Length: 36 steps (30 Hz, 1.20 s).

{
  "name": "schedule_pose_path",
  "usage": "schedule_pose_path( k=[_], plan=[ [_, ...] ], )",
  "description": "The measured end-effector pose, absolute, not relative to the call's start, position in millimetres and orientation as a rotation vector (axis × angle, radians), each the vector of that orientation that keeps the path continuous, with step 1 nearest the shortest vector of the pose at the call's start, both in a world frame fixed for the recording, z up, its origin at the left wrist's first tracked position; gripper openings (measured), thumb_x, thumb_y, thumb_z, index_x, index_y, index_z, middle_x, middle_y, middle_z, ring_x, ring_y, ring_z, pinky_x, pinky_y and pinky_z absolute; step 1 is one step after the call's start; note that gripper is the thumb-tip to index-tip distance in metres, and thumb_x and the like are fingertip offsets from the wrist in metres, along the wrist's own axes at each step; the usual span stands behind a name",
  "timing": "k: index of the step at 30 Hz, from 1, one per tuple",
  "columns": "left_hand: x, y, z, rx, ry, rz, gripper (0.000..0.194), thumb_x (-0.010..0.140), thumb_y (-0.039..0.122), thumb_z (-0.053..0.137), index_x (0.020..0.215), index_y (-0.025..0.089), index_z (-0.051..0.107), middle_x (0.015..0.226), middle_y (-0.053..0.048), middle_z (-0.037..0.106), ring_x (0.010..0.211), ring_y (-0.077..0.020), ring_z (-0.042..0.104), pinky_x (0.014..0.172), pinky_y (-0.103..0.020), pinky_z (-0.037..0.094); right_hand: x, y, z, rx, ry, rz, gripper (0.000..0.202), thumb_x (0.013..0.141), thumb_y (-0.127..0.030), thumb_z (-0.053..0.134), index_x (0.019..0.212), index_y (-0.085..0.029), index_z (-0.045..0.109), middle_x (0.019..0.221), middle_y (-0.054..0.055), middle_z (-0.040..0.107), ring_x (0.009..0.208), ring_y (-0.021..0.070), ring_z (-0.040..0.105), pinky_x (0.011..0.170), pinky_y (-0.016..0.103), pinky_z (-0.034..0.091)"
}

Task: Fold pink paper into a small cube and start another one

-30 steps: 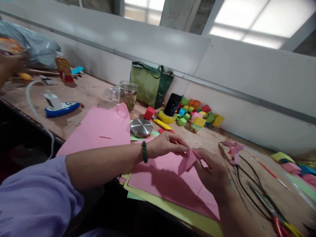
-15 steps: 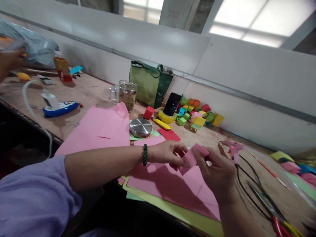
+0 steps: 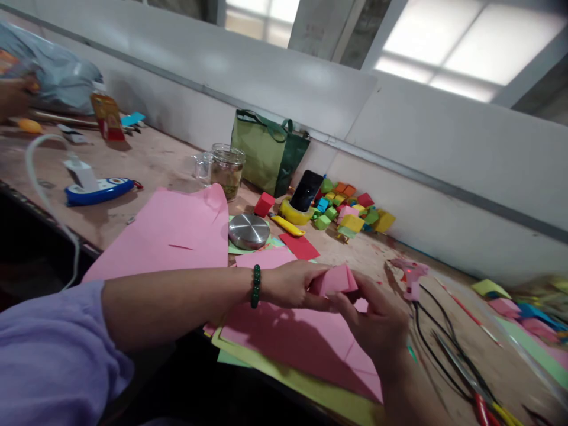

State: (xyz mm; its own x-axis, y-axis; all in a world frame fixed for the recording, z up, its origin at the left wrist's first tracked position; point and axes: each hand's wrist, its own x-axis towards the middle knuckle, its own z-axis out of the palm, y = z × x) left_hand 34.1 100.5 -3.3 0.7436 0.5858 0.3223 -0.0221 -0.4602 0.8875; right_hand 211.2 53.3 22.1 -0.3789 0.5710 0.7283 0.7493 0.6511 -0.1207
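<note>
Between both hands is a small folded piece of pink paper (image 3: pixel 336 280), its faces bent into a box-like shape. My left hand (image 3: pixel 296 286), with a green bead bracelet at the wrist, grips its left side with thumb and fingers closed. My right hand (image 3: pixel 377 316) pinches it from the right, the thumb at its lower edge and fingers behind, partly hidden. Below the hands lie pink sheets (image 3: pixel 293 337) on top of yellow paper (image 3: pixel 284 370) at the table edge.
A pink glue gun (image 3: pixel 410 275), its cable and red-handled scissors (image 3: pixel 461 364) lie on the right. Ahead are a round metal tin (image 3: pixel 249 231), a phone (image 3: pixel 307 190), paper cubes (image 3: pixel 341 204), a glass mug (image 3: pixel 227 171) and a green bag (image 3: pixel 261 154). Another person's hand (image 3: pixel 15 97) is far left.
The pink paper has been turned and folded from a flatter strip into a box-like form. My right hand's thumb has moved down to its lower edge. The view has shifted slightly.
</note>
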Motion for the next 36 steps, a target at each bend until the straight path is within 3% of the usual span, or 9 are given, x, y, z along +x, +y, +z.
schedule_pose_path(
  k=[6,11,16,23,26,29,32,36],
  plan=[
    [34.7,99.9,-4.4,1.907,0.402,0.591,0.034,0.076,0.044,0.069,0.088,0.015,0.056,0.072,0.002,0.05,0.063,-0.0088,0.042,0.055,-0.019,0.035,216.2,54.1,19.6,-0.947,-2.086,-0.196,0.034,0.077,-0.044,0.07,0.101,-0.02,0.066,0.065,0.002,0.069,0.051,0.0142,0.06,0.05,0.024,0.048],
    [34.0,98.1,-2.7,1.929,0.319,0.584,0.034,0.076,0.043,0.07,0.087,0.015,0.054,0.07,0.004,0.046,0.061,-0.0078,0.041,0.055,-0.019,0.035,219.4,55.0,17.6,-0.925,-1.989,0.11,0.032,0.074,-0.043,0.073,0.095,-0.019,0.068,0.069,0.003,0.07,0.058,0.0162,0.063,0.053,0.025,0.05],
    [32.5,94.7,0.9,1.934,0.25,0.614,0.028,0.079,0.039,0.067,0.08,0.015,0.052,0.069,0.004,0.046,0.062,-0.0075,0.043,0.055,-0.019,0.036,221.2,54.5,18.3,-0.898,-1.917,0.466,0.026,0.077,-0.039,0.072,0.096,-0.022,0.071,0.073,0.001,0.069,0.052,0.0113,0.058,0.048,0.023,0.048],
    [33.0,93.7,0.8,1.858,0.193,0.591,0.022,0.085,0.033,0.06,0.097,0.014,0.058,0.079,0.0,0.056,0.067,-0.0085,0.053,0.063,-0.02,0.044,219.9,54.7,20.1,-0.902,-1.816,0.717,0.018,0.084,-0.032,0.065,0.095,-0.019,0.072,0.058,-0.001,0.064,0.045,0.0101,0.056,0.041,0.02,0.046],
    [32.9,93.8,1.0,1.775,0.166,0.55,0.021,0.086,0.031,0.057,0.099,0.014,0.058,0.085,-0.003,0.057,0.069,-0.0095,0.054,0.063,-0.021,0.047,218.3,54.3,21.8,-0.934,-1.803,0.736,0.019,0.089,-0.03,0.058,0.082,-0.017,0.071,0.053,-0.001,0.06,0.044,0.0098,0.056,0.042,0.02,0.045],
    [31.3,94.7,1.3,1.686,0.165,0.448,0.025,0.085,0.032,0.055,0.103,0.014,0.059,0.088,-0.004,0.058,0.07,-0.0107,0.055,0.061,-0.022,0.047,216.3,54.0,24.6,-0.992,-1.796,0.72,0.032,0.091,-0.029,0.054,0.063,-0.016,0.063,0.048,-0.001,0.056,0.043,0.0087,0.053,0.041,0.019,0.042],
    [29.1,96.2,2.8,1.646,0.265,0.411,0.025,0.081,0.036,0.057,0.089,0.012,0.061,0.08,-0.004,0.06,0.07,-0.0129,0.057,0.06,-0.023,0.048,214.4,54.5,27.3,-1.047,-1.804,0.721,0.036,0.091,-0.03,0.055,0.057,-0.016,0.059,0.046,-0.002,0.054,0.041,0.0077,0.051,0.039,0.018,0.039],
    [28.6,98.4,6.4,1.668,0.463,0.57,0.041,0.083,0.045,0.051,0.058,0.013,0.053,0.053,0.0,0.051,0.053,-0.0104,0.051,0.052,-0.022,0.044,215.4,57.8,27.4,-1.112,-1.809,0.733,0.038,0.089,-0.035,0.057,0.055,-0.016,0.059,0.044,-0.003,0.051,0.04,0.0073,0.049,0.039,0.018,0.037]
  ],
)
